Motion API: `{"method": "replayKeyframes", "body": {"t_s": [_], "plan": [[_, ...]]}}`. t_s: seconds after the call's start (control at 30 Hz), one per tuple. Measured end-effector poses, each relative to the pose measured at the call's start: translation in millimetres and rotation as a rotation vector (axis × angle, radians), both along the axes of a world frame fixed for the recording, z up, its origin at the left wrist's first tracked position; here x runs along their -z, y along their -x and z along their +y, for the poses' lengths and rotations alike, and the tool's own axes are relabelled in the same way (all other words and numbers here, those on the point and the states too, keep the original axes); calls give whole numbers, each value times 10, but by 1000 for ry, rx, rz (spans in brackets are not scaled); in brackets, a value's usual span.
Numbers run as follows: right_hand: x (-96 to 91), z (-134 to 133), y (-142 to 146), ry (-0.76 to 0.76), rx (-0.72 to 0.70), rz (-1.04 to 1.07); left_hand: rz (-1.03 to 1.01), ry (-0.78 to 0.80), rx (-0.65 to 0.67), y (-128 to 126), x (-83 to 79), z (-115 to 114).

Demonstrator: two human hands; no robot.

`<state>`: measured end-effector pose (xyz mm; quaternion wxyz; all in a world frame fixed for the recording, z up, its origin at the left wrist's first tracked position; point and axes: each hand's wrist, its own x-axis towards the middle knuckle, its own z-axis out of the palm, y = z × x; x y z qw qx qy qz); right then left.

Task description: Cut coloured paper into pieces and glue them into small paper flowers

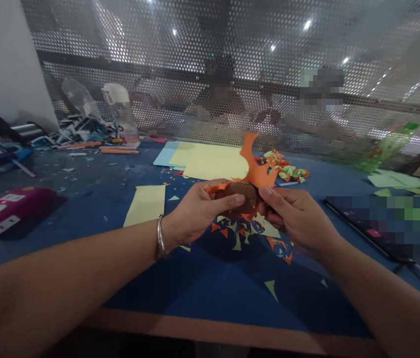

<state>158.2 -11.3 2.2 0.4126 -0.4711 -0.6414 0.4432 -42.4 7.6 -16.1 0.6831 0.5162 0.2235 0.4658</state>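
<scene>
Above the middle of the desk, my left hand (206, 206) is closed, its thumb flat on a round brown disc (245, 193). Orange paper (256, 166) with curved cut edges sticks up behind the disc, and a strip of it shows by my left fingers. At the disc's right edge my right hand (288, 211) is pinched closed, against the orange paper. A small dark thing shows by its thumb; what it is I cannot make out. Below both hands lie pointed orange and yellow paper scraps (239, 233).
Yellow sheets (210, 161) lie behind, a smaller yellow piece (146, 204) to the left. A crumpled-looking paper pile (288, 171), a tablet (374, 223) and a green bottle (388, 146) are right. Left are a purple case (12, 209) and a clear bottle (122, 112). Behind perforated metal (180, 49) are people.
</scene>
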Motion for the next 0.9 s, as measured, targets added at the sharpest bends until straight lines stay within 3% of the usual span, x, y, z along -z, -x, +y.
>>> {"method": "replayKeyframes", "body": {"t_s": [0.27,0.73,0.9], "plan": [[-13,14,-42,-62,-12,-92,31,-87,5,11,54,34],[-19,32,-56,-59,-5,-137,66,-225,23,33,-42,30],[-31,24,-43,-97,-7,-155,71,-169,24,32,-46,25]]}}
